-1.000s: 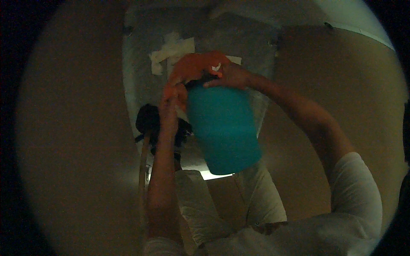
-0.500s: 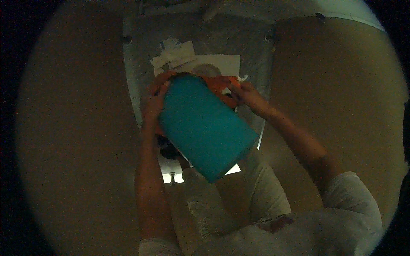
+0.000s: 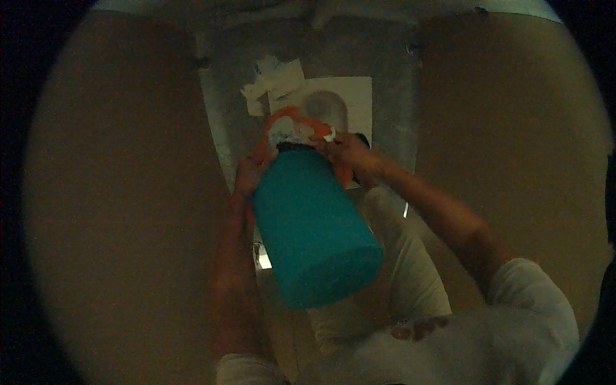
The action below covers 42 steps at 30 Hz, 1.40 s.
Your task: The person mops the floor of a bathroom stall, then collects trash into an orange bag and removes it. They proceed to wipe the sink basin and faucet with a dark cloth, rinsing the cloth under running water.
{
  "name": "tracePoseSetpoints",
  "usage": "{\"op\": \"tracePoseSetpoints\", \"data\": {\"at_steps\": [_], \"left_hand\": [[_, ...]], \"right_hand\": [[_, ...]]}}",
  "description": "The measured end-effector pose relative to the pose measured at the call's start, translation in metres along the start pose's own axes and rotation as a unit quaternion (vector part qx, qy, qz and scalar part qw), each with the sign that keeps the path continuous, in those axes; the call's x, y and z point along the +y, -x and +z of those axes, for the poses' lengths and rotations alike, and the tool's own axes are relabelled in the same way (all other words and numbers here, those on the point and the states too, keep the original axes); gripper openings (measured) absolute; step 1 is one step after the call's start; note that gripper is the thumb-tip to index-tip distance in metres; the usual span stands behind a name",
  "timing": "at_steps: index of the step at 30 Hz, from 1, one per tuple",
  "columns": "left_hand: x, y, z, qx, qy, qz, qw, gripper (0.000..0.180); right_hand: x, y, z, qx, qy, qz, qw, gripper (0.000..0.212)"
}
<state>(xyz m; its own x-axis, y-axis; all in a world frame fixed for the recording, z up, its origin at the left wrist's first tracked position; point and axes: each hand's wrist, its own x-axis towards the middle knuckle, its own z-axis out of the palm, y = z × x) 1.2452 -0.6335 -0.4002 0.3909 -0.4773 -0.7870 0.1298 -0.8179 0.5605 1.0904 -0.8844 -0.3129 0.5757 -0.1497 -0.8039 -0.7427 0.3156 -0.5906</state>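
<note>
Both hands grip a smooth teal bottle (image 3: 314, 231), tilted base toward the camera: left hand (image 3: 247, 179) on its side, right hand (image 3: 350, 153) at the neck, against crumpled orange cloth (image 3: 292, 119). Beyond lies white paper (image 3: 350, 96) on a grey floor (image 3: 385, 58).

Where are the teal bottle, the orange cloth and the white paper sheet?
Teal bottle (image 3: 314, 231), head view, middle of its side.
Orange cloth (image 3: 292, 115), head view, top fold above the bottle's neck.
White paper sheet (image 3: 359, 96), head view, bare right part.
</note>
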Motion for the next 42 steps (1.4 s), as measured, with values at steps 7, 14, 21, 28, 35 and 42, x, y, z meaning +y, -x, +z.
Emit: {"op": "tracePoseSetpoints", "data": {"at_steps": [7, 14, 21, 28, 35, 42], "left_hand": [[0.023, 0.0, -0.023, 0.063, 0.295, -0.128, 0.945, 0.048], [0.061, 0.075, -0.002, 0.017, 0.127, -0.133, 0.983, 0.041], [0.033, 0.097, 0.033, 0.043, 0.079, 0.017, 0.996, 0.044], [0.074, 0.112, 0.041, 0.069, 0.165, 0.086, 0.98, 0.039], [0.065, 0.106, 0.043, 0.142, 0.475, -0.149, 0.856, 0.025], [0.054, 0.107, 0.028, 0.142, 0.532, -0.097, 0.829, 0.025]], "right_hand": [[-0.011, -0.024, -0.016, 0.035, 0.0, 0.048, 0.998, 0.036], [-0.026, -0.016, -0.025, 0.048, 0.394, -0.077, 0.915, 0.063], [-0.016, 0.008, -0.027, -0.308, 0.43, -0.195, 0.826, 0.068], [-0.026, 0.037, -0.049, -0.288, 0.503, -0.288, 0.762, 0.048], [-0.018, 0.091, -0.086, -0.276, 0.626, -0.326, 0.653, 0.029], [-0.088, 0.072, -0.143, -0.207, 0.707, -0.379, 0.561, 0.023]]}}
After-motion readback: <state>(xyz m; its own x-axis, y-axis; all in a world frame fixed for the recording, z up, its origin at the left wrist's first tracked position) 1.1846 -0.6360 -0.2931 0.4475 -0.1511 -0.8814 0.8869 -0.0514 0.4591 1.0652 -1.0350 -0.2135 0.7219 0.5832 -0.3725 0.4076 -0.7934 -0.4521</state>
